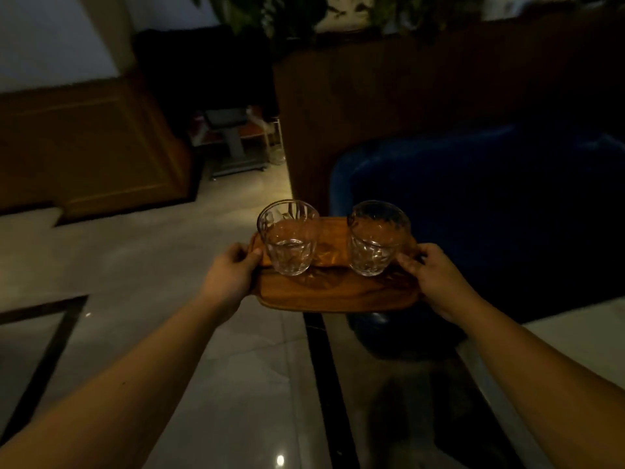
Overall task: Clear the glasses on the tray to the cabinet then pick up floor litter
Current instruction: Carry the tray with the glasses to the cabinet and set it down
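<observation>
Wooden and oval, the tray (338, 294) is carried level in front of the person, above a pale tiled floor (236, 367) crossed by dark inlay strips. Two clear cut-pattern glasses stand upright on it, well apart from each other. The left glass (288, 238) sits near the tray's left end; the right glass (376, 239) sits near its right end. Whether either holds liquid is hard to tell in the dim light.

The left hand (230, 272) clamps the tray's left edge, its grip pressed together on the wood with the thumb on top, just beside the left glass. The right hand (436, 275) holds the right edge the same way, thumb lying on the rim close to the base of the right glass, fingers wrapped beneath. Both bare forearms reach forward from the bottom corners of the view.

Behind the tray stands a dark blue armchair (490, 204), and beyond it a tall brown wooden partition (372, 96) topped with green plants (287, 15). To the left, wood-panelled cabinetry (84, 147) lines the wall, and a small wheeled cart (236, 143) stands in the gap between it and the partition.
</observation>
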